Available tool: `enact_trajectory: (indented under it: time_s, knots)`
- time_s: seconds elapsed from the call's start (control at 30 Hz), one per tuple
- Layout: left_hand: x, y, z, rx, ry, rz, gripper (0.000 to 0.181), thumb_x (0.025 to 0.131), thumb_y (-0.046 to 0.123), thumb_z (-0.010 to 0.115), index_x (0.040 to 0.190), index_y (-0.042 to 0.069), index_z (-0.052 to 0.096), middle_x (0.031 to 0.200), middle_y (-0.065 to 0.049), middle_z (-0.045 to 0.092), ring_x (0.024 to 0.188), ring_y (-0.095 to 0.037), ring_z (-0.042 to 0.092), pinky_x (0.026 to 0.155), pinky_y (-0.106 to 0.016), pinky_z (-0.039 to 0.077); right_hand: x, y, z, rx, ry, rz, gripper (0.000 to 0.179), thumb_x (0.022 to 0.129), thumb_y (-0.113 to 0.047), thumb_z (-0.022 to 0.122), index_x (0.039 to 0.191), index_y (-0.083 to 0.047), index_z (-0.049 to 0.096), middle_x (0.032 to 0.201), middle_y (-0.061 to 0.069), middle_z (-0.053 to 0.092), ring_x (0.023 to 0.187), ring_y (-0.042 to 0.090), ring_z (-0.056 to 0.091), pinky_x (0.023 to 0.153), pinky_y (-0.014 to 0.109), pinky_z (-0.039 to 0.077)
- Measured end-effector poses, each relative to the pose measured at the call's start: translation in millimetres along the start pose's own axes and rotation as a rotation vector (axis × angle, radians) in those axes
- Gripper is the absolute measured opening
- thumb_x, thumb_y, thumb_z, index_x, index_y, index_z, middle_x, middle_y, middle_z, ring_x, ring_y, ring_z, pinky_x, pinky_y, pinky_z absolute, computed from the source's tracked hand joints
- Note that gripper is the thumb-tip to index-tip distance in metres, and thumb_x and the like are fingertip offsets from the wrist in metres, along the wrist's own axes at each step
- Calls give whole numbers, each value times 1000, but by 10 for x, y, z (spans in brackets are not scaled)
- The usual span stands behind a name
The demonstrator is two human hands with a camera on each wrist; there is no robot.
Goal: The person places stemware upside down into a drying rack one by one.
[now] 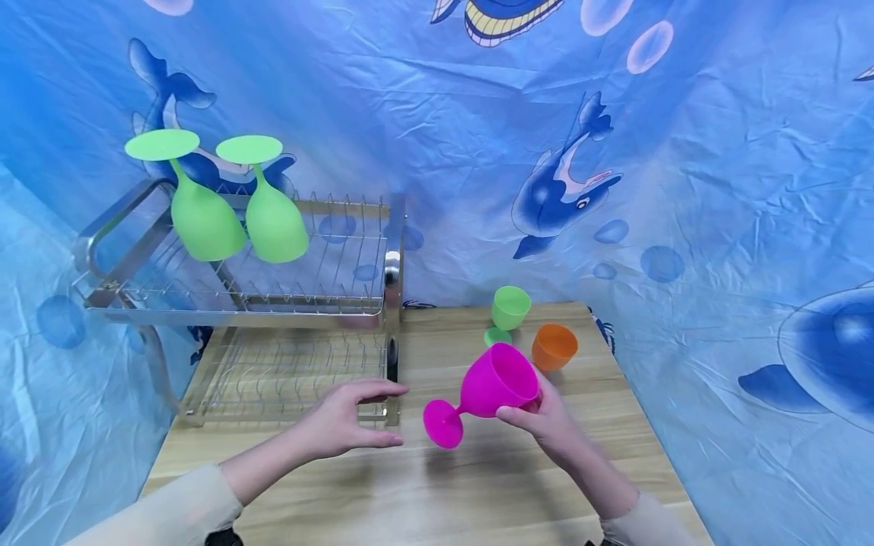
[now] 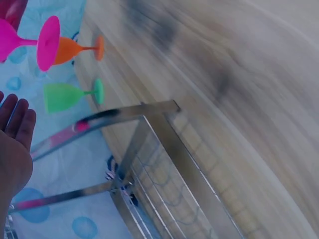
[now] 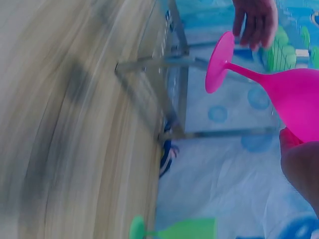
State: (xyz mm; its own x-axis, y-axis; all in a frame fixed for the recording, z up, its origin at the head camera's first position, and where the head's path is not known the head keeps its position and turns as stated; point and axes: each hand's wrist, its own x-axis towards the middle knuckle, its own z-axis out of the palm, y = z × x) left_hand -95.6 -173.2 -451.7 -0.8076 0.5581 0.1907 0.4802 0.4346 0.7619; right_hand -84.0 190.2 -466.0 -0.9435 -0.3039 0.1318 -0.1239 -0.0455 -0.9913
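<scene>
Grips a tilted pink goblet by its bowl in the right hand, above the table and nearer than an orange goblet, and holds out the left hand, spread, at left.

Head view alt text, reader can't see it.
A person's right hand holds a tilted magenta goblet above a wooden table; the left hand is empty. A green goblet and an orange goblet stand behind; two upturned green goblets sit on a metal rack at picture left.
</scene>
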Motion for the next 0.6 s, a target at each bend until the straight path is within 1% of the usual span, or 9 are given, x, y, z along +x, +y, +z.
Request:
enact_trajectory:
  time_s: [0.07, 0.17, 0.33, 0.47, 0.6]
  knots:
    - [42, 22, 22, -21, 13, 24, 61, 82, 38, 95, 135, 16, 74, 129, 0, 75, 118, -18, 71, 102, -36, 60, 28, -5, 81, 38, -27, -15, 70, 93, -5, 81, 152, 4, 44, 131, 2, 68, 114, 17, 69, 94, 32, 62]
    - [111, 48, 51, -39, 25, 52, 60, 81, 34, 96, 133, 14, 75, 126, 1, 75, 113, -16, 72, 100, -35, 61, 59, -21, 190, 69, -39, -16, 71, 93, -6, 82, 151, 5, 43, 131, 2, 68, 115, 18, 68, 95, 33, 62]
    - [192, 78, 89, -51, 16, 35, 55, 83, 33, 95, 132, 16, 76, 126, 2, 76, 112, -17, 73, 97, -38, 62, 90, -71, 356, 97, -49, -16, 74, 92, -8, 83, 151, 6, 42, 129, 3, 69, 113, 19, 69, 93, 32, 63]
    - [220, 103, 102, -71, 5, 14, 51, 85, 28, 93, 132, 16, 76, 127, 1, 77, 113, -19, 73, 97, -42, 63, 120, -94, 453, 119, -68, -27, 76, 91, -9, 85, 152, 6, 42, 129, 4, 68, 113, 19, 70, 93, 33, 63]
    - [234, 136, 105, -101, 4, -2, 48, 84, 25, 94, 129, 17, 77, 123, 4, 78, 112, -16, 74, 96, -41, 63, 142, -83, 522, 127, -70, -48, 75, 90, -10, 86, 151, 3, 44, 130, 5, 67, 113, 20, 69, 93, 34, 63]
